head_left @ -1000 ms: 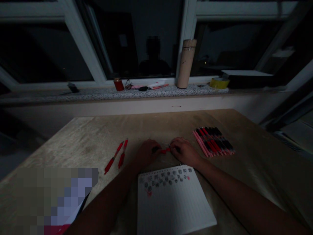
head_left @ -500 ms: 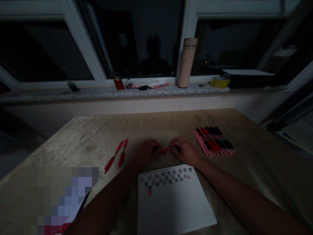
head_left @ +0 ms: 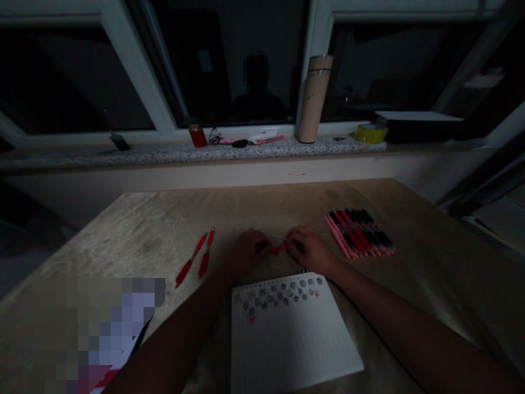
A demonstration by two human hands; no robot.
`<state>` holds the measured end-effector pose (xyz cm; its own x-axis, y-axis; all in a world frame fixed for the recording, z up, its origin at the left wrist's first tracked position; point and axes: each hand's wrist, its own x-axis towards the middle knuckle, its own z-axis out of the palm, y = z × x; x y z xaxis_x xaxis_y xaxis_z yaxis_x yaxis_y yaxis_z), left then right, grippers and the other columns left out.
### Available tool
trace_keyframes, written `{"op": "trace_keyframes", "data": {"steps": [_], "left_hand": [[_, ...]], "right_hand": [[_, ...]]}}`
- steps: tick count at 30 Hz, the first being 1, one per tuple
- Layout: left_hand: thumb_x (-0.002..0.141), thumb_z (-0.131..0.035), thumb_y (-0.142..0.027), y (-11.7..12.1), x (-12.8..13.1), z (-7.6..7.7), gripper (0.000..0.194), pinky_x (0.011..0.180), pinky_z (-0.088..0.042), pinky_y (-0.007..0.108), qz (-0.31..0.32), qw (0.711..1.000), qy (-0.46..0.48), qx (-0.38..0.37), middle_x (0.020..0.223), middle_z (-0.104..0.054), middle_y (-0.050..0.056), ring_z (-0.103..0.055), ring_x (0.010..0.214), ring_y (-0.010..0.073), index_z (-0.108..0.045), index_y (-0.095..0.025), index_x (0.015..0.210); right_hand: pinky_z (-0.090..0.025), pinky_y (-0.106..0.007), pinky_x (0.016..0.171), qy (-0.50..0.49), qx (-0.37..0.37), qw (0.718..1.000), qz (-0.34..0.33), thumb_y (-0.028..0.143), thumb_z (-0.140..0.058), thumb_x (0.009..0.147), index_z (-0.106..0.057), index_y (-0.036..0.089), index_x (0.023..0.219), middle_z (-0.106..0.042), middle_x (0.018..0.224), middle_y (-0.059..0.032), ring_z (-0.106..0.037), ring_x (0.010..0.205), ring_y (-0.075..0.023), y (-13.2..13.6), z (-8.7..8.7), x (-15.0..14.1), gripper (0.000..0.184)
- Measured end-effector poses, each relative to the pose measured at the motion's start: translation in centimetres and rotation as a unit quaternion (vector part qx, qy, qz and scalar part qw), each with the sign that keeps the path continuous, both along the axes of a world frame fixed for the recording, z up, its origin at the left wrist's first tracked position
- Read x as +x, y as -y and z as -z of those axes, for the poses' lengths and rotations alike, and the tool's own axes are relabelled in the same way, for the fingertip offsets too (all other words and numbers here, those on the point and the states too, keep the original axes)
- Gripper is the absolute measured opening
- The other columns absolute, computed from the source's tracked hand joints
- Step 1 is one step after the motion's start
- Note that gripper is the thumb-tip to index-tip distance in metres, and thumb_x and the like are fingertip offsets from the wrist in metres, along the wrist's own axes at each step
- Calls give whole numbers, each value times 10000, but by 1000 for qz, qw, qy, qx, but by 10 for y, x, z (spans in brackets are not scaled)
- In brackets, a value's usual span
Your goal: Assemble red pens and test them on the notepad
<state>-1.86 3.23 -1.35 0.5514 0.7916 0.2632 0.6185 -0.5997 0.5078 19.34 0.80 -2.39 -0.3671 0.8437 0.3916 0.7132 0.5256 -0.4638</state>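
Red pen, gripped at both ends, mid-table.
Left hand and right hand closed on it, just beyond notepad's far edge; apparently mid-assembly; steady, aligned push needed next.

Lighting: dim, night-dark window panes carrying faint reflections. Weak light falls on the tabletop; corners fall into black. Wide-angle bending at edges; detail soft, grainy.
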Motion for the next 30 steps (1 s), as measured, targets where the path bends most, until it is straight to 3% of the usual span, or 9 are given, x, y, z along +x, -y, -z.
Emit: {"op": "trace_keyframes", "data": {"steps": [30], "left_hand": [[812, -561, -276, -1, -1, 2, 121, 743, -395, 292, 11, 1000, -6, 15, 785, -622, 13, -526, 764, 152, -622, -176, 784]], "right_hand": [[-394, -334, 793, -5, 3, 1000, 0, 162, -552, 808, -638, 189, 807, -627, 877, -57, -554, 860, -187, 0, 1, 1, 90]]}}
